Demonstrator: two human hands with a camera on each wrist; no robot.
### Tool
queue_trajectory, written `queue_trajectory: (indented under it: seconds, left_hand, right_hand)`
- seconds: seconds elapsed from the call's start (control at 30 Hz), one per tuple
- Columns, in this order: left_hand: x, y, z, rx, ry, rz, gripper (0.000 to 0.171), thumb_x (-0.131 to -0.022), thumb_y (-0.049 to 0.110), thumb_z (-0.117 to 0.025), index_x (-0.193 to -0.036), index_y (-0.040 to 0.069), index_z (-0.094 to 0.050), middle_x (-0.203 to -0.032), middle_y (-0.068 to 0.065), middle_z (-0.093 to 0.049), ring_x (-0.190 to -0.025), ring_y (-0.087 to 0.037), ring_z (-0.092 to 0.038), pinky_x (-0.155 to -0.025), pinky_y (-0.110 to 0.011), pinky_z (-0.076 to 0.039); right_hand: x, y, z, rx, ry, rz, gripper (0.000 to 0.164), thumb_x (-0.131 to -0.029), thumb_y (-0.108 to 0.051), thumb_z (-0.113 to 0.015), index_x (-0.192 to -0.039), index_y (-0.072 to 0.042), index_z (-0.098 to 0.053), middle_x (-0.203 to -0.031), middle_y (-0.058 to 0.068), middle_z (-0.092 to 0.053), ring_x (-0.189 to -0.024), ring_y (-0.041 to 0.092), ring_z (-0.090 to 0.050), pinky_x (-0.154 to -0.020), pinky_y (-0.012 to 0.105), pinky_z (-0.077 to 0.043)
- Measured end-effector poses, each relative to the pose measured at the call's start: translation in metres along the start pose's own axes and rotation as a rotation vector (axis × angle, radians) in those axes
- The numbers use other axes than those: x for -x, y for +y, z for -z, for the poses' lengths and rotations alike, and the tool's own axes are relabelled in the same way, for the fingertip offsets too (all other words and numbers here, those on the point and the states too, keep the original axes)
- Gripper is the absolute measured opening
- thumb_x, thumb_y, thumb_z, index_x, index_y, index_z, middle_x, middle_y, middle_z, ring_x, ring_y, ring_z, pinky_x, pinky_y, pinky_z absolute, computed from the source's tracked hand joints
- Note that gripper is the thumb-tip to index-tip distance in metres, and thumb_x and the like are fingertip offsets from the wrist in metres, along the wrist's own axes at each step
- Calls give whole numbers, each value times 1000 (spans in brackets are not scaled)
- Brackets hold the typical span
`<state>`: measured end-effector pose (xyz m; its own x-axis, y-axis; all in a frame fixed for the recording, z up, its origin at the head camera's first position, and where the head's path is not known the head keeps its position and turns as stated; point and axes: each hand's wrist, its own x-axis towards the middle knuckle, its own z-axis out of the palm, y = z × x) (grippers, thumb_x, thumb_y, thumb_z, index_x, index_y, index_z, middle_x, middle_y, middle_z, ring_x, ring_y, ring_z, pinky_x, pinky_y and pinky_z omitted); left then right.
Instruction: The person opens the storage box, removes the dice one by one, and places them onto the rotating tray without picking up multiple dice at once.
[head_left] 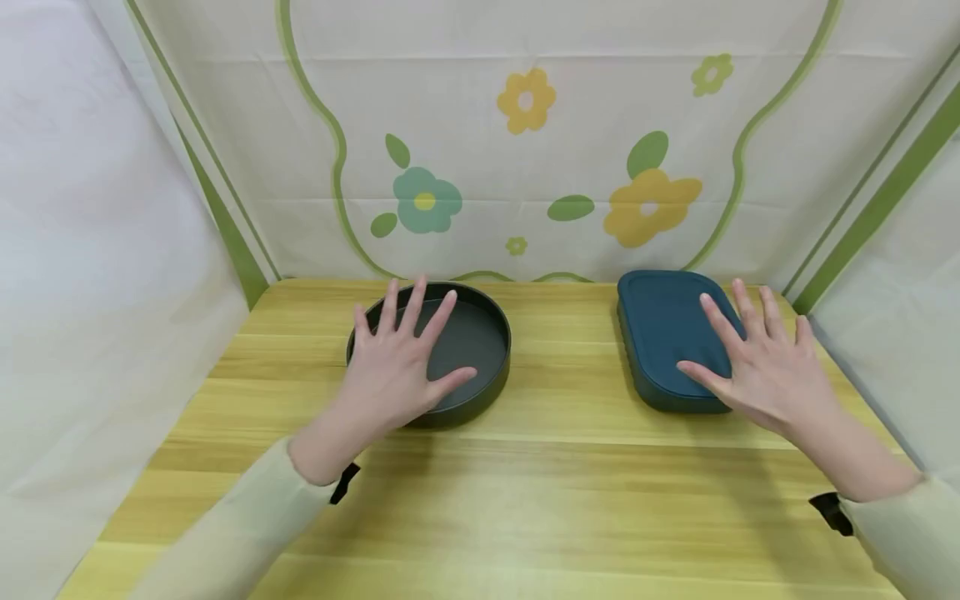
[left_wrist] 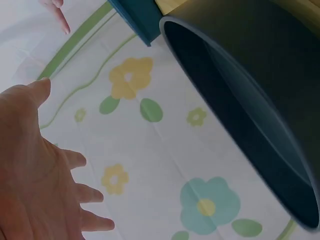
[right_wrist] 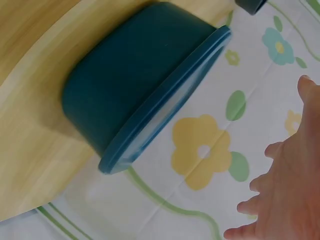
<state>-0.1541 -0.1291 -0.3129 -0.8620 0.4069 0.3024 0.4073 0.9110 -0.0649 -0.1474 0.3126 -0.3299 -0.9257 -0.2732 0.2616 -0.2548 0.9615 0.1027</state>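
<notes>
A round, dark grey pan [head_left: 472, 333] with a low wall stands at the back of the wooden table, left of the middle. Above it, my left hand [head_left: 393, 362] is spread with fingers apart, holding nothing. In the left wrist view, air shows between that hand [left_wrist: 40, 170] and the pan [left_wrist: 240, 75]. To the right is a dark blue rectangular food container [head_left: 663, 333] with its lid on. Over its right side hovers my right hand [head_left: 776, 371], fingers splayed and holding nothing. The right wrist view shows this hand [right_wrist: 290, 170] apart from the container [right_wrist: 145, 75].
Behind the table [head_left: 525, 500] hangs a white cloth [head_left: 465, 100] printed with flowers and green borders. White fabric [head_left: 90, 292] covers the left side, and more white fabric [head_left: 892, 283] the right. Bare wood lies between the pan and the container.
</notes>
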Motion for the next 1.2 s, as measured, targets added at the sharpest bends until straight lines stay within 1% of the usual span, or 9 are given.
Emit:
queue_trajectory:
  seconds: [0.17,0.27,0.33,0.47,0.53,0.7,0.87,1.07,1.2]
  left_hand:
    - [-21,10,-11,-3,-66,13,93,-85,81,-34,-157,32,-2,-162,-10,3,-145,-38,11,-106,-71,-6]
    - [-32,16,-17,-12,-67,7,93,-85,81,-33,-157,32,-1,-162,-10,3,-145,-40,7,-106,-70,-6]
    - [-39,21,-20,-9,-55,-2,92,-86,80,-34,-157,31,-4,-162,-11,-1,-145,-41,2,-106,-70,-7]
    - [-51,34,-25,5,-50,-27,91,-86,79,-35,-158,30,-8,-162,-12,-6,-145,-42,-2,-106,-71,-8]
    - [-58,41,-27,7,-58,-36,91,-87,79,-34,-158,30,-7,-162,-12,-6,-145,-42,-1,-105,-71,-9]
    - [-72,63,-38,35,-86,-44,90,-87,80,-28,-157,31,-1,-162,-10,2,-145,-40,7,-106,-70,-8]
    - [-85,88,-56,85,-111,-34,90,-86,82,-23,-156,33,5,-161,-8,10,-144,-37,14,-106,-70,-6]
    - [-100,119,-72,111,-134,-24,91,-86,83,-22,-156,33,6,-162,-8,7,-144,-38,14,-107,-69,-8]
    - [-109,141,-80,154,-147,-28,91,-85,83,-22,-156,33,7,-162,-9,2,-145,-38,9,-107,-69,-10]
  right_hand:
    - [-5,13,-5,-1,-15,-23,96,-89,-62,-55,-158,-16,-7,-159,24,0,-142,49,-4,-95,76,-14]
    - [-8,22,-8,-12,-28,-45,94,-90,-62,-53,-158,-15,-7,-159,25,1,-140,52,-8,-93,77,-15]
    - [-11,29,-10,-21,-53,-68,93,-92,-63,-50,-158,-15,-6,-158,26,3,-139,54,-7,-93,77,-15]
    - [-16,42,-14,-35,-113,-116,90,-94,-65,-42,-157,-16,0,-157,27,9,-139,54,3,-94,77,-10]
    - [-18,48,-16,-43,-123,-135,89,-95,-66,-39,-157,-16,1,-157,28,9,-139,54,6,-94,78,-8]
    - [-20,59,-21,-77,-132,-170,88,-95,-66,-37,-157,-16,0,-157,28,10,-139,54,7,-93,79,-7]
    - [-18,67,-27,-103,-147,-180,87,-96,-64,-36,-157,-13,1,-156,29,11,-139,53,8,-92,79,-7]
    - [-14,73,-38,-107,-151,-194,89,-96,-64,-37,-157,-10,-2,-155,33,4,-137,56,-3,-88,78,-14]
    - [-10,77,-45,-126,-162,-205,89,-97,-63,-37,-156,-8,0,-155,33,4,-136,57,-5,-88,78,-17]
